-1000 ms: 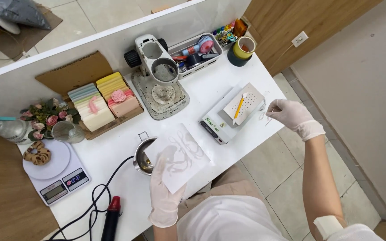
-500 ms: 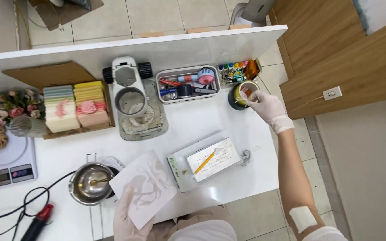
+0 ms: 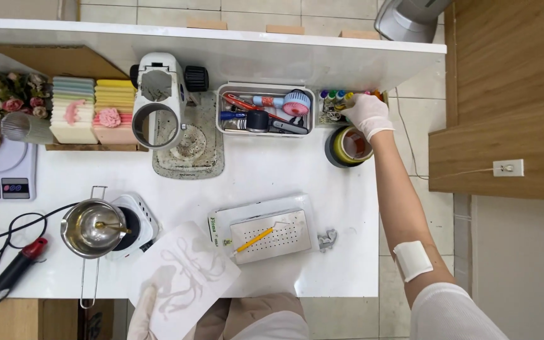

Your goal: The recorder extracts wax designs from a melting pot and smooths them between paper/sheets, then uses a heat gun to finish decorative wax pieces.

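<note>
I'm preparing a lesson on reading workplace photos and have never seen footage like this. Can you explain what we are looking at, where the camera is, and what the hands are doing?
The camera sits on a person's head and looks straight down at a white table. Both hands wear pale gloves. The left hand, at the bottom edge, holds a white sheet with a faint drawing. The right hand reaches into a small tray of coloured bottles, beside a dark cup. Also there: a metal pot on a small hotplate, a perforated metal box with a yellow pencil, a kitchen scale and stacked pastel blocks.
</note>
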